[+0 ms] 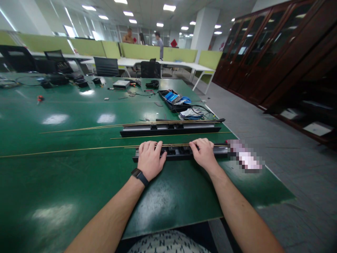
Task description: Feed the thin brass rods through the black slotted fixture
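A long black rail (pixel 179 158) with a silvery channel lies crosswise in front of me on the green table. My left hand (pixel 150 159) rests over its left part, the fingers bent over the far side and the thumb on the near side. Thin brass-coloured rods (pixel 79 150) run along the rail's far edge and stick out well to the left. Farther right, my right hand (pixel 204 151) is closed, thumb and forefinger pinched at the rods above the rail. Both hands' fingertips are partly hidden.
Behind lies a second black rail (pixel 168 133) with more thin rods on top. A black tray (pixel 171 105) with blue items and a pair of gloves (pixel 191 113) are beyond it. A pixelated object (pixel 244 156) lies at the right. Two people stand far off.
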Tool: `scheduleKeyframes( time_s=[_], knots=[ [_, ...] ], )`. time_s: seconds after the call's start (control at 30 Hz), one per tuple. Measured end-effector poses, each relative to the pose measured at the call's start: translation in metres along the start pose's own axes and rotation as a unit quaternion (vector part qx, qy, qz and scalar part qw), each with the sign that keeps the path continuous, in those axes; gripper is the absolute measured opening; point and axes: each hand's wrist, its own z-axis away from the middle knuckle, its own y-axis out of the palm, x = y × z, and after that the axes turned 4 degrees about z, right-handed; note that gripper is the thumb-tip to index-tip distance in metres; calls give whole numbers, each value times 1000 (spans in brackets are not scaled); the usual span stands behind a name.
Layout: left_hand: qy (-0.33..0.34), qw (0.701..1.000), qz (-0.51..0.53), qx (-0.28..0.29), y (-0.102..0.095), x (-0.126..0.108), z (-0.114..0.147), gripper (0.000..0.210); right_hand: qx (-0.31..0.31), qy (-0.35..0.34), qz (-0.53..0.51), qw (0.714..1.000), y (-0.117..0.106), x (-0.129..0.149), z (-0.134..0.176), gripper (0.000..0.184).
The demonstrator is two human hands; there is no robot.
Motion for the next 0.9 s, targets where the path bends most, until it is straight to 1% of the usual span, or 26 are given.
scheduleKeyframes(
  time_s=[0.3,0.5,0.7,0.9],
  knots=[
    [-1,1000,6,-3,0,0,0,41,10,-3,-8,1000,-2,4,0,34],
    [-2,1000,1,0,0,0,-1,42,6,-3,-1,1000,-1,1,-1,30],
    [-2,1000,1,0,1,1,0,42,3,-1,-6,1000,0,1,1,32],
    [-3,1000,2,1,1,0,0,41,13,-2,-8,1000,-1,3,0,32]
  ],
)
